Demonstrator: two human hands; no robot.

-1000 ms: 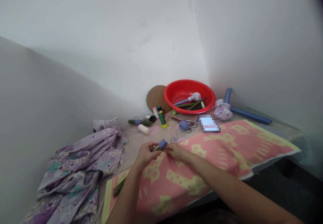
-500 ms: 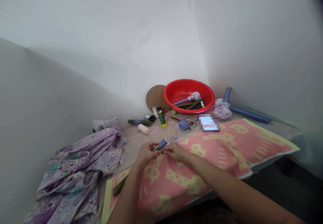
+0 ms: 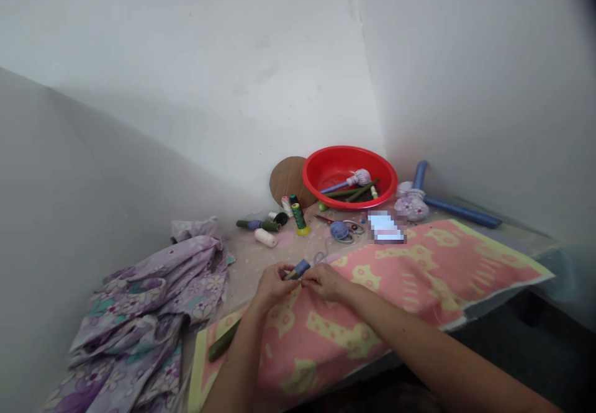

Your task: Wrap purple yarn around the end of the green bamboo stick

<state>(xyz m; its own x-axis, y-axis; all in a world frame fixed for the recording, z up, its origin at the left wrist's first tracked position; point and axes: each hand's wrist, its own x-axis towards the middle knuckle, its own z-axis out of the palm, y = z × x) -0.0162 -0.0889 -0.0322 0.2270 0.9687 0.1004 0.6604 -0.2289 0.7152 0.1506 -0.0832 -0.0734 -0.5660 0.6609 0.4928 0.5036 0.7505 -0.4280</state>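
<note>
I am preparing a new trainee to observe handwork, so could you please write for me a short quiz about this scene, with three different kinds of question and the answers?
1. True or false: the left hand holds a blue-tipped stick.
2. Multiple choice: which of these lie inside the red basin?
a) scissors
b) green sticks
c) the blue yarn ball
3. Fill in the blank: the towel beneath the arms is yellow and ____.

Key: 1. true; 2. b; 3. pink.
</note>
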